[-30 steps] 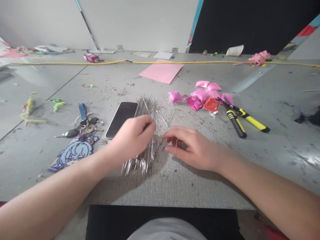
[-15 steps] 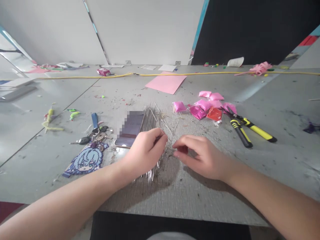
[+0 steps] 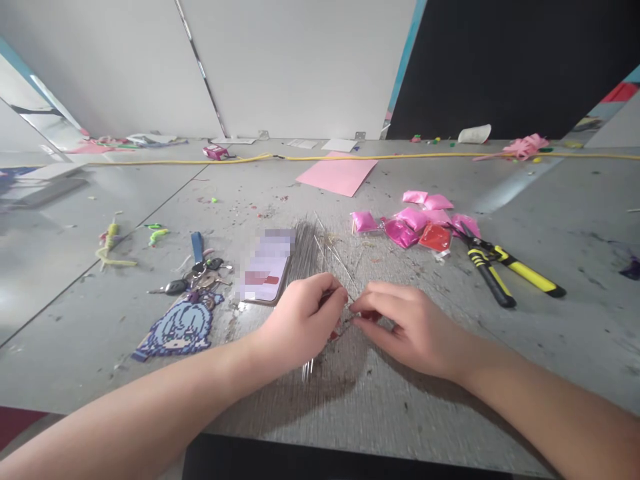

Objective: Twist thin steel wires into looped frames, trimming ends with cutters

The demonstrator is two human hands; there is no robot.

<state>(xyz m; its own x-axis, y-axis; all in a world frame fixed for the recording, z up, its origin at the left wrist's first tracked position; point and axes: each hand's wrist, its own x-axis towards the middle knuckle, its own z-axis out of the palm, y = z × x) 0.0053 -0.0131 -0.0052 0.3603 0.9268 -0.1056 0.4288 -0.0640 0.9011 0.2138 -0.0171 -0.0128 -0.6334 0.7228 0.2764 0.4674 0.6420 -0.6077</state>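
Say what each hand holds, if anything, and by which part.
It cannot be told: the left hand curls over the thin rods, the right hand curls beside it; any grip is hidden.

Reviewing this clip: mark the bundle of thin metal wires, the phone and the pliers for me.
bundle of thin metal wires (image 3: 304,252): head view, its far part, beyond the left hand (image 3: 313,317)
phone (image 3: 270,257): head view, on its screen
pliers (image 3: 490,273): head view, on the nearer handle

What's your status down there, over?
Left hand over metal wires, fingers curled. Right hand close beside it, grip unclear. Phone beside wires; pliers off right.
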